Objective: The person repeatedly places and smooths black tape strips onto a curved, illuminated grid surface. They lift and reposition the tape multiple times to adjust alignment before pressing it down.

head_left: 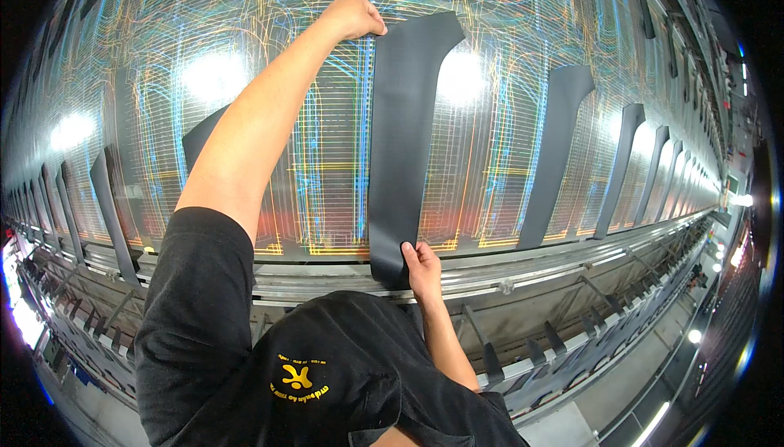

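A long dark grey flat piece [402, 128], cut like a garment panel with a flared far end, lies in front of me on a table surface [327, 194] covered with coloured lines. My left hand [356, 18] reaches far across and pinches the piece's far left corner. At the near end, my right hand [422, 269] grips the right edge, thumb on top. That near end hangs slightly over the table's metal rail. Whether the piece is fabric or a thin sheet, I cannot tell.
Similar dark pieces lie spaced along the table, such as one to the right [557, 153] and one to the left [113, 214]. A metal rail [523, 271] runs along the near edge. Beyond it, a lower frame [572, 341] carries several dark tabs.
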